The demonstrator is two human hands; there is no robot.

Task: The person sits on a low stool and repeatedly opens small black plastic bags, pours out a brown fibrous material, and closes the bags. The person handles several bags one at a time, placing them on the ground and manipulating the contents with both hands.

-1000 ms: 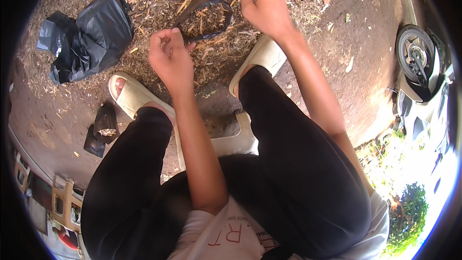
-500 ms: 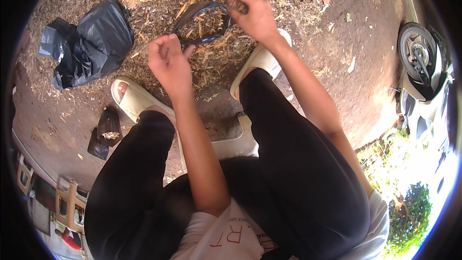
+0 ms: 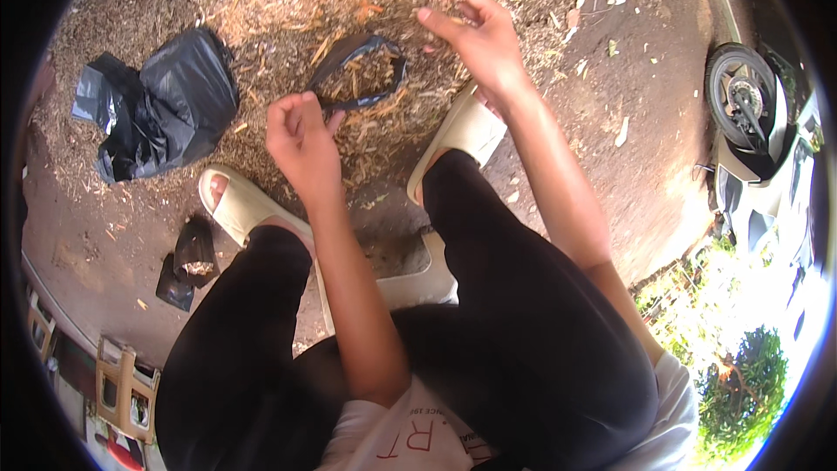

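Observation:
My left hand (image 3: 305, 144) pinches the near left edge of a black plastic bag (image 3: 400, 78), whose mouth forms a wide ring. Brown wood shavings show inside the ring; how deep they sit I cannot tell. Up and to the right of the bag, my right hand (image 3: 485, 45) is raised off it, thumb and fingers apart, with nothing plainly in it. Loose shavings (image 3: 261, 61) cover the ground around both hands.
A crumpled black plastic bag (image 3: 187, 92) lies to the left. Small dark bags (image 3: 193, 253), one with shavings in its mouth, stand by my left slipper (image 3: 248, 202). A motorcycle wheel (image 3: 741, 94) is at the right, plastic chairs (image 3: 126, 392) at the lower left.
My right hand has moved off the bag's rim and opened; the brown clump seen at its fingers is gone from them. My left hand keeps its pinch. The whole view has shifted slightly.

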